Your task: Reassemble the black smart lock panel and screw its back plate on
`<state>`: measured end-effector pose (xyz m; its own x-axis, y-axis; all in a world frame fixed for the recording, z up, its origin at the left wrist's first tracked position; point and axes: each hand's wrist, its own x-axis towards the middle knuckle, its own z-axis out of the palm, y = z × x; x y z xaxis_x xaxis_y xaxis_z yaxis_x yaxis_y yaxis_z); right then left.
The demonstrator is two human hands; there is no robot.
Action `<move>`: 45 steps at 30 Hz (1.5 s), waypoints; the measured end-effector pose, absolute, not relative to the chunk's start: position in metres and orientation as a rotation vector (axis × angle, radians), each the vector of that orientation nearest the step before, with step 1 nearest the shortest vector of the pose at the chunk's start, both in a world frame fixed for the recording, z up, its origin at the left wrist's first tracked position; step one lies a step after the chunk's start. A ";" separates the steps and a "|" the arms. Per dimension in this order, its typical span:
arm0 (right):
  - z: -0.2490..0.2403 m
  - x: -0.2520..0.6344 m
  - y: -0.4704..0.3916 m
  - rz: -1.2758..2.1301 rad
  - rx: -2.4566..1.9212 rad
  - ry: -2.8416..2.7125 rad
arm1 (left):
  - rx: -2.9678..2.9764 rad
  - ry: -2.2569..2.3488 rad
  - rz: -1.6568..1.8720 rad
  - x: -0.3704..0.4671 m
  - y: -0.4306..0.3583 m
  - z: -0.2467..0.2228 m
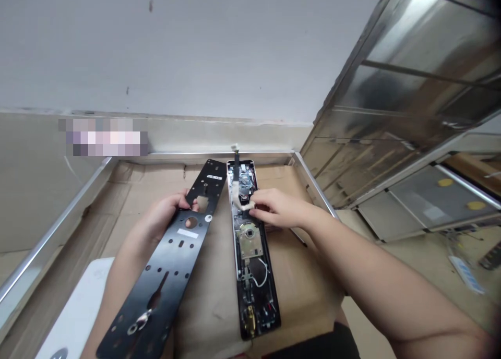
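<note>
My left hand (182, 202) is closed on the edge of a long black metal plate (178, 260), thumb showing through its square cutout. The plate is tilted and has several holes, slots and white labels. To its right lies an opened long black lock housing (254, 275) with its inside facing up. A circuit board (246, 179) fills its far end, and a brass-coloured mechanism (250, 240) sits at the middle. My right hand (274, 207) is over the housing, fingers pinched at a whitish taped cable (239, 200). The cable's white connector (235, 147) sticks out past the far end.
Brown cardboard (215, 301) lines the metal-rimmed work surface (219, 157). A white panel (76, 314) lies at the left beneath my forearm. Behind is a pale wall (176, 61); on the right stands a shiny metal-faced cabinet (391, 93).
</note>
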<state>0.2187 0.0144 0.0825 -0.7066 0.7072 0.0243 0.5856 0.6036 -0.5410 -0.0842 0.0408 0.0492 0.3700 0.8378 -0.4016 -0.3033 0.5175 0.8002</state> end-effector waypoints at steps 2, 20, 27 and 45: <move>0.082 0.219 0.014 0.766 -1.054 -2.579 | 0.792 0.907 0.756 -0.095 0.045 0.050; 0.078 0.213 0.010 0.671 -1.205 -2.581 | 0.288 0.132 1.018 -0.060 0.036 0.041; 0.077 0.210 0.010 0.685 -1.285 -2.521 | 0.426 0.194 0.905 -0.062 0.032 0.040; 0.077 0.207 0.011 0.721 -1.381 -2.359 | 0.771 0.823 0.930 -0.031 0.019 0.055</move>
